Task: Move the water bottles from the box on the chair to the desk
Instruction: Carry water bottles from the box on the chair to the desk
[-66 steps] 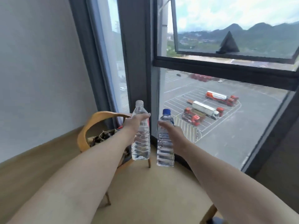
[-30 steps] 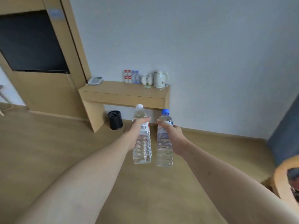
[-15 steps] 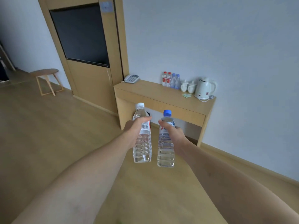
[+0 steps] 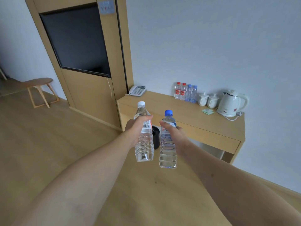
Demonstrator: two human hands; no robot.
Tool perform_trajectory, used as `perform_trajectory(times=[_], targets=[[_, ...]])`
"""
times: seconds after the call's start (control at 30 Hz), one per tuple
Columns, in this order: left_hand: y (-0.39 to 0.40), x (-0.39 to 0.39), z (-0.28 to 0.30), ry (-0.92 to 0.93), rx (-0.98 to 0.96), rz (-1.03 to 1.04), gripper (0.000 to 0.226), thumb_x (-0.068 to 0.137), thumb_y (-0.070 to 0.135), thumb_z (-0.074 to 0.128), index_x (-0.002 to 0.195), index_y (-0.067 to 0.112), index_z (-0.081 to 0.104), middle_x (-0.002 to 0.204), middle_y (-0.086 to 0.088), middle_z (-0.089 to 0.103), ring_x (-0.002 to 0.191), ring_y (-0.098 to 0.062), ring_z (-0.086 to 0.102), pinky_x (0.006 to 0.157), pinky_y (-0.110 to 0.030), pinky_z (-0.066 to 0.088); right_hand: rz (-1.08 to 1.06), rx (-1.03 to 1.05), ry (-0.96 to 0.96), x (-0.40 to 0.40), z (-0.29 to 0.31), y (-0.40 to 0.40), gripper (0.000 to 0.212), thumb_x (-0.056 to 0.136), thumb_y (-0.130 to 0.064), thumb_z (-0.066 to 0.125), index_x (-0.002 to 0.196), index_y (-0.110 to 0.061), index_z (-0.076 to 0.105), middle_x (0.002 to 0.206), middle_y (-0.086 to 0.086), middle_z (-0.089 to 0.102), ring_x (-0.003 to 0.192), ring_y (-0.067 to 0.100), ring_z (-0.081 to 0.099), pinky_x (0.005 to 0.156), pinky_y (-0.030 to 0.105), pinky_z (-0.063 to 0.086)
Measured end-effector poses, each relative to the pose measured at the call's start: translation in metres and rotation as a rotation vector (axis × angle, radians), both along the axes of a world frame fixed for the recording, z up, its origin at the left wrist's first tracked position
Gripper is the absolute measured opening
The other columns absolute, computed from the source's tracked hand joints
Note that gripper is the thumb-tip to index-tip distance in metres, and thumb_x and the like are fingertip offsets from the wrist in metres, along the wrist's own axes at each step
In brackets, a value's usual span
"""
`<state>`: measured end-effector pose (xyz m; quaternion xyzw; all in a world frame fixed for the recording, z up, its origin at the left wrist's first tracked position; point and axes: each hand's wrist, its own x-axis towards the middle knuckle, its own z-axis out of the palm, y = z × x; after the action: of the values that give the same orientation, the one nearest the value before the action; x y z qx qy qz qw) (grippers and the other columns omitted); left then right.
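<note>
White-capped bottle [image 4: 144, 141] gripped by left hand [image 4: 136, 129], blue-capped bottle [image 4: 167, 149] by right hand [image 4: 173, 132]

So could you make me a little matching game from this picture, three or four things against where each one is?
Things:
1. white-capped bottle
2. blue-capped bottle
3. kettle
4. telephone

Places:
A. far right end of the desk
B. held in the left hand
C. left end of the desk, by the wooden panel
D. held in the right hand

Pairs: 1-B, 2-D, 3-A, 4-C
</note>
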<state>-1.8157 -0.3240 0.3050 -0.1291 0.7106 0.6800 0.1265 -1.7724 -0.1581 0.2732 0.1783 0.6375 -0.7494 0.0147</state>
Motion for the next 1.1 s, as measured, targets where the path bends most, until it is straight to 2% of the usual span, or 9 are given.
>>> perform_trajectory(times=[0.07, 0.27, 0.47, 0.57, 0.67, 0.8, 0.9, 1.03, 1.1], targets=[[-0.003, -0.035, -0.001, -0.016, 0.003, -0.013, 0.074, 0.050, 0.055, 0.090, 0.110, 0.017, 0.072, 0.098, -0.011, 0.079, 0.087, -0.034, 0.077, 0.086, -0.050, 0.063, -0.017, -0.027, -0.027, -0.032, -0.002, -0.005, 0.060, 0.068, -0.055, 0.088, 0.108, -0.017, 0.065, 0.088, 0.005, 0.079, 0.077, 0.024, 0.078, 0.069, 0.039, 0.063], [-0.003, -0.132, -0.020, -0.060, -0.010, -0.022, 0.079, 0.053, 0.054, 0.090, 0.118, 0.016, 0.069, 0.109, -0.011, 0.075, 0.094, -0.033, 0.074, 0.078, -0.043, 0.064, -0.054, -0.016, -0.067, -0.127, -0.014, -0.006, 0.044, 0.076, -0.047, 0.086, 0.095, -0.019, 0.058, 0.053, -0.007, 0.070, 0.046, 0.010, 0.069, 0.035, 0.023, 0.049], [0.012, -0.241, -0.031, -0.011, -0.033, -0.024, 0.075, 0.061, 0.054, 0.091, 0.118, 0.017, 0.059, 0.109, -0.001, 0.063, 0.089, -0.022, 0.061, 0.059, -0.032, 0.056, -0.052, 0.003, -0.058, -0.242, -0.025, 0.013, 0.051, 0.073, -0.050, 0.087, 0.101, -0.022, 0.054, 0.092, 0.006, 0.069, 0.061, 0.017, 0.073, 0.044, 0.027, 0.054], [0.024, -0.306, -0.031, 0.014, -0.051, -0.026, 0.091, 0.064, 0.058, 0.090, 0.135, 0.014, 0.055, 0.132, -0.006, 0.061, 0.111, -0.029, 0.058, 0.088, -0.040, 0.052, -0.027, -0.011, -0.034, -0.309, -0.024, 0.026, 0.048, 0.077, -0.047, 0.086, 0.096, -0.022, 0.050, 0.091, 0.009, 0.066, 0.048, 0.013, 0.070, 0.039, 0.027, 0.052], [0.039, -0.374, -0.018, 0.036, -0.067, -0.042, 0.110, 0.067, 0.064, 0.088, 0.153, 0.013, 0.040, 0.153, -0.008, 0.048, 0.134, -0.032, 0.048, 0.088, -0.041, 0.040, -0.015, -0.014, -0.026, -0.377, -0.012, 0.040, 0.047, 0.076, -0.046, 0.086, 0.096, -0.020, 0.052, 0.087, 0.010, 0.068, 0.049, 0.018, 0.071, 0.045, 0.032, 0.056], [0.060, -0.454, -0.004, 0.024, -0.035, -0.036, 0.099, 0.070, 0.065, 0.086, 0.146, 0.016, 0.046, 0.131, -0.001, 0.054, 0.113, -0.023, 0.052, 0.071, -0.034, 0.046, -0.018, -0.017, 0.003, -0.457, -0.003, 0.060, 0.043, 0.076, -0.044, 0.086, 0.095, -0.020, 0.056, 0.079, 0.009, 0.068, 0.055, 0.022, 0.070, 0.056, 0.040, 0.061], [0.071, -0.505, -0.012, -0.063, 0.095, -0.047, 0.083, 0.073, 0.069, 0.081, 0.127, 0.009, 0.062, 0.117, -0.008, 0.069, 0.102, -0.032, 0.067, 0.088, -0.043, 0.058, -0.023, -0.011, -0.012, -0.502, -0.006, 0.071, 0.045, 0.076, -0.046, 0.086, 0.101, -0.019, 0.060, 0.083, 0.009, 0.069, 0.068, 0.026, 0.070, 0.071, 0.043, 0.062], [0.084, -0.563, -0.032, -0.134, 0.155, -0.075, 0.063, 0.084, 0.072, 0.067, 0.107, 0.013, 0.072, 0.083, -0.009, 0.079, 0.064, -0.028, 0.074, 0.061, -0.035, 0.059, -0.036, -0.033, -0.059, -0.551, -0.020, 0.081, 0.050, 0.078, -0.044, 0.085, 0.110, -0.014, 0.060, 0.081, 0.010, 0.066, 0.064, 0.025, 0.068, 0.063, 0.040, 0.061], [0.089, -0.594, -0.045, -0.126, 0.122, -0.116, 0.054, 0.084, 0.071, 0.068, 0.102, 0.021, 0.072, 0.080, -0.005, 0.080, 0.066, -0.025, 0.076, 0.070, -0.040, 0.062, -0.047, -0.027, -0.053, -0.576, -0.030, 0.085, 0.051, 0.079, -0.042, 0.085, 0.113, -0.012, 0.061, 0.085, 0.011, 0.066, 0.069, 0.027, 0.068, 0.070, 0.044, 0.061]])
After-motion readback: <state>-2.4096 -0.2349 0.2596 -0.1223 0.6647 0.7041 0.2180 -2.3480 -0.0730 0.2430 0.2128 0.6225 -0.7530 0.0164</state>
